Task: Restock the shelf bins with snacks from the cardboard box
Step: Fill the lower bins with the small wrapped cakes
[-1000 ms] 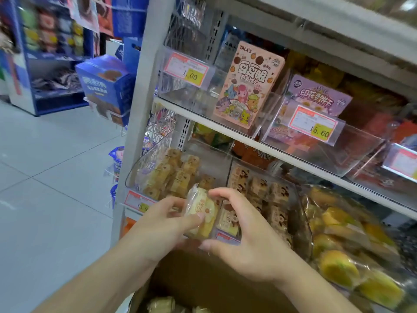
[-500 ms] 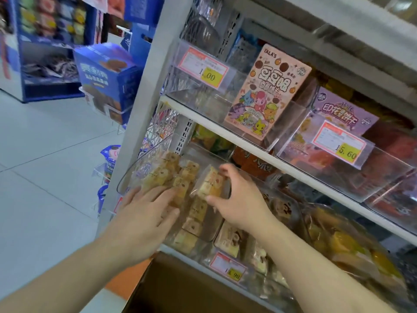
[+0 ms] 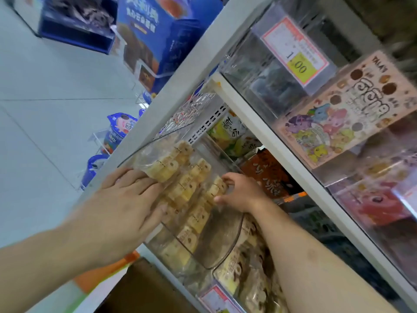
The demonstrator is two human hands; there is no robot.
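While we lean toward the shelf, our left hand (image 3: 121, 206) lies flat with straight fingers against the left front of the clear bin (image 3: 222, 249), its fingertips touching the wrapped yellow snacks (image 3: 180, 188) piled inside. Our right hand (image 3: 240, 192) reaches into the same bin from five o'clock, thumb and fingers curled in a grip on one snack packet (image 3: 216, 188) at the right edge of the pile. A corner of the cardboard box (image 3: 126, 290) shows at six o'clock, below the bin. Just to the right, a second bin (image 3: 246, 279) holds brown-printed packets, with a price tag (image 3: 216, 300) on its front. At one o'clock, on the upper shelf (image 3: 282, 145), stands a cartoon cookie box (image 3: 347, 109) beside a clear bin carrying a 1.00 price label (image 3: 295, 50). At eleven o'clock, blue display boxes (image 3: 155, 30) stand across the pale floor (image 3: 45, 109).
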